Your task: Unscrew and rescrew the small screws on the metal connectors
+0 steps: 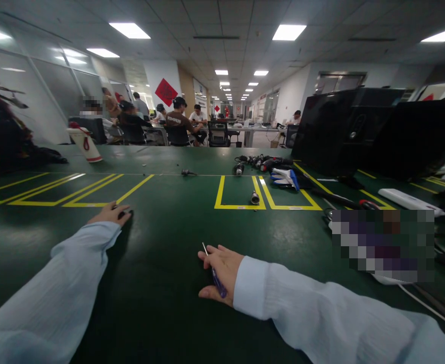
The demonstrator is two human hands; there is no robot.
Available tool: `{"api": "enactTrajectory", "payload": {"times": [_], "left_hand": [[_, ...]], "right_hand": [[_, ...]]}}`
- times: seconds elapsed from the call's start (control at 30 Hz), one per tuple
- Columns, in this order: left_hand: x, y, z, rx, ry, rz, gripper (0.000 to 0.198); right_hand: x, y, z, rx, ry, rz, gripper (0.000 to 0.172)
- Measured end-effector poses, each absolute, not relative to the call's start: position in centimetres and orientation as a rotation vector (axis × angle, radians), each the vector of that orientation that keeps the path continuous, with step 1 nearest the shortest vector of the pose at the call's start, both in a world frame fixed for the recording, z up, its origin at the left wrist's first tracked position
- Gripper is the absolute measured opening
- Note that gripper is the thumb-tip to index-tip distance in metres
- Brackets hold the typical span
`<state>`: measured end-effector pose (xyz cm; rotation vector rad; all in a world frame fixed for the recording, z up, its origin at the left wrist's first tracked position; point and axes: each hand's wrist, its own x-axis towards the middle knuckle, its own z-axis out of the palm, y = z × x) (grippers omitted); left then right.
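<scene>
My right hand is low over the green tabletop, palm turned partly inward. It holds a small screwdriver with a purple handle. The thin metal shaft points away to the upper left, past the fingers. Farther left, my left hand rests on the tabletop near a yellow-taped outline, its fingers apart and bent down. A dark patch lies under those fingertips; whether it is shadow or an object I cannot make out. Beyond my right hand, a round metal fitting sits on the yellow tape.
A dark connector and a second metal connector lie toward the back. Blue-white gloves are beside cables. A paper cup stands back left, black monitors back right. At right is a white power strip. People sit beyond.
</scene>
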<state>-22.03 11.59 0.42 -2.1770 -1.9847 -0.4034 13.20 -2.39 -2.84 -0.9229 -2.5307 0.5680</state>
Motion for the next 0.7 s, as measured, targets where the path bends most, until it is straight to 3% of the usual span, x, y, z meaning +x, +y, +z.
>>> {"api": "enactTrajectory", "payload": {"times": [0.13,0.37,0.7], "left_hand": [[-21.0,11.6,0.3,-2.099,-2.137,-0.105,0.024],[-16.1,11.5,0.2,-2.254,-1.999,-0.039,0.028],[-4.4,6.3,-2.8,-2.659,-1.075,-0.440,0.026]], "right_hand": [[13.6,-3.5,-2.7,-0.934,-2.505,0.563,0.038],[15.1,-5.5,-3.2,-0.907,-2.487,0.585,0.039],[18.1,-6.9,-2.0,-0.681,-2.233,0.403,0.014]]}}
